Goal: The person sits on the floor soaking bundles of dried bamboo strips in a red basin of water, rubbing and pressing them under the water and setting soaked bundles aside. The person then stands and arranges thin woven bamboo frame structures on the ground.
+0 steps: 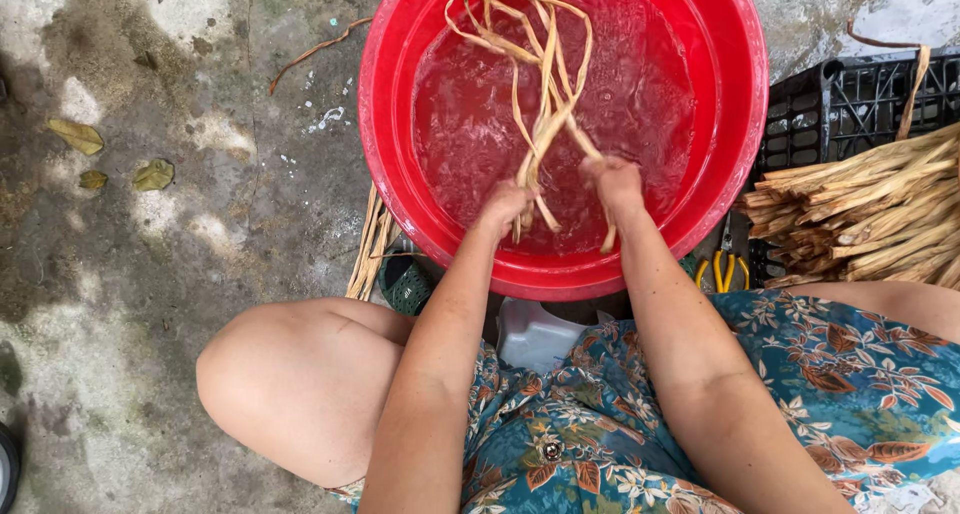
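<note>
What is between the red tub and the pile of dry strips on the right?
In the head view, a black crate sits between the red tub and the strip pile, partly under the pile, with yellow-handled pliers lower down.

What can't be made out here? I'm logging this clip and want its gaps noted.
- Red tub: far rim cut off by the top edge of the head view.
- Strips: upper ends run past the top edge.
- Left hand and right hand: fingers curled around the strips, so each grip is hidden.
- Bundle of stalks: cut off by the right edge.
</note>
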